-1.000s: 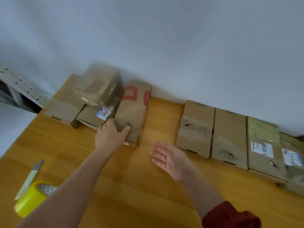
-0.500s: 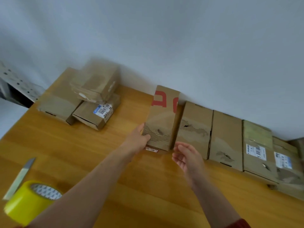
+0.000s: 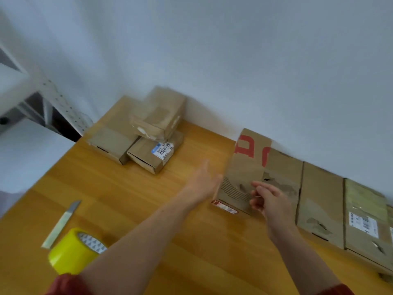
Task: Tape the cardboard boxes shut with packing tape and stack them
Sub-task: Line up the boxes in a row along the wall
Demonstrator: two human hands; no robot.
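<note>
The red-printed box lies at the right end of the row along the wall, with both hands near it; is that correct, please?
No, the head view shows the red-printed box at the left end of the row, with the left hand and right hand near it.

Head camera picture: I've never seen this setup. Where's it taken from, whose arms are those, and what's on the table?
One view, from a camera worn on a person's head, looking forward and down. No machine: the arms are that person's own. The left hand, fingers straight, is at the left side of the red-printed box, beside a row of boxes along the wall. The right hand, fingers loosely curled, is over that box's near end; whether it grips is unclear. On the wooden table also lie a pile of boxes, a yellow tape roll and a cutter.
</note>
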